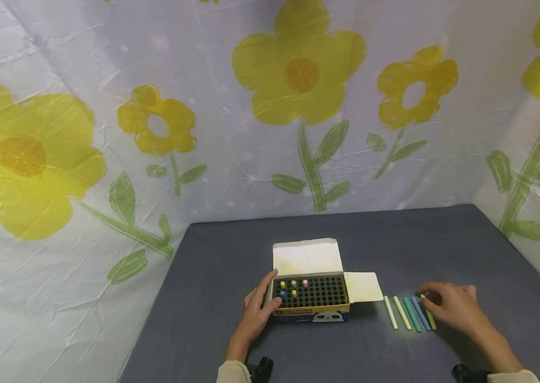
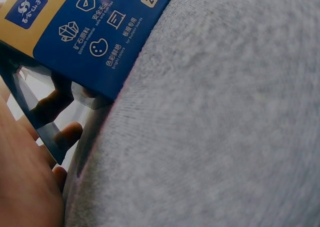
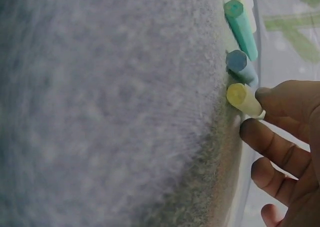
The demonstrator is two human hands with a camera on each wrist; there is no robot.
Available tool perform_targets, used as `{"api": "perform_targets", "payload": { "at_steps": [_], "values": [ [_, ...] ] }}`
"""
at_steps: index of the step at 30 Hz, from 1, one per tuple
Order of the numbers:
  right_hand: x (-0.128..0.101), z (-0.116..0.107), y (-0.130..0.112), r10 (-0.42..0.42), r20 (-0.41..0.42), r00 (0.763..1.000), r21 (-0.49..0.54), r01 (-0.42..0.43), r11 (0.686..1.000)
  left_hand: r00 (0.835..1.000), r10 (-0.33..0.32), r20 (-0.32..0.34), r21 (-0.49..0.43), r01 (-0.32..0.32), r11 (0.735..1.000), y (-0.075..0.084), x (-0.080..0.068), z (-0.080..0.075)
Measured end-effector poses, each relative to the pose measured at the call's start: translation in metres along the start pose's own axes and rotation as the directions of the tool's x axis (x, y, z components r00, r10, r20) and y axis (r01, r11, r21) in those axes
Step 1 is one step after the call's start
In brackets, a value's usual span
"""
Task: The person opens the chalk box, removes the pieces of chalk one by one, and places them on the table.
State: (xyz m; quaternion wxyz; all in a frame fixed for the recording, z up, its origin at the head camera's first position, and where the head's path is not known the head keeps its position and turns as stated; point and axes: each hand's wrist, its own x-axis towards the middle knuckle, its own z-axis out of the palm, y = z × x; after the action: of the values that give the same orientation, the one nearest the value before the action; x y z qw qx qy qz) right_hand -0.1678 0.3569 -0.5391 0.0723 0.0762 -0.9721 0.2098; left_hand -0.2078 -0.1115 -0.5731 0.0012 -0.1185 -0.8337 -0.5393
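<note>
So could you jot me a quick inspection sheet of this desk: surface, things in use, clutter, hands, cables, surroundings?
Surface: grey felt-like table top.
Job's things: open chalk box, a few chalks standing in its holes; five loose chalk sticks in a row to its right.
Clutter: nothing seen.
Hands: left hand grips the box's left end; right hand touches the yellow chalk at the row's right end.
Cables: nothing seen.
Surroundings: white sheet with yellow flowers behind and beside.
</note>
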Motion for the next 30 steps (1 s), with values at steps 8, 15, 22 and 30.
{"api": "perform_targets", "payload": {
  "at_steps": [8,15,22,30],
  "values": [
    [0.001,0.000,-0.005,0.005,0.006,1.000,-0.021,-0.005,1.000,1.000,0.003,-0.001,-0.003,-0.003,1.000,0.002,0.000,-0.001],
    [0.003,-0.001,-0.010,-0.009,-0.058,0.998,-0.004,0.009,1.000,1.000,0.023,0.003,0.002,-0.023,1.000,0.003,0.001,-0.002],
    [0.013,0.004,-0.038,-0.115,-0.315,0.942,0.071,0.144,0.987,1.000,0.009,0.003,0.017,-0.009,1.000,0.003,0.001,-0.003],
    [0.024,0.014,-0.077,-0.198,-0.437,0.877,0.219,0.317,0.923,1.000,0.000,0.010,0.012,0.000,1.000,0.001,0.000,-0.001]
  ]
}}
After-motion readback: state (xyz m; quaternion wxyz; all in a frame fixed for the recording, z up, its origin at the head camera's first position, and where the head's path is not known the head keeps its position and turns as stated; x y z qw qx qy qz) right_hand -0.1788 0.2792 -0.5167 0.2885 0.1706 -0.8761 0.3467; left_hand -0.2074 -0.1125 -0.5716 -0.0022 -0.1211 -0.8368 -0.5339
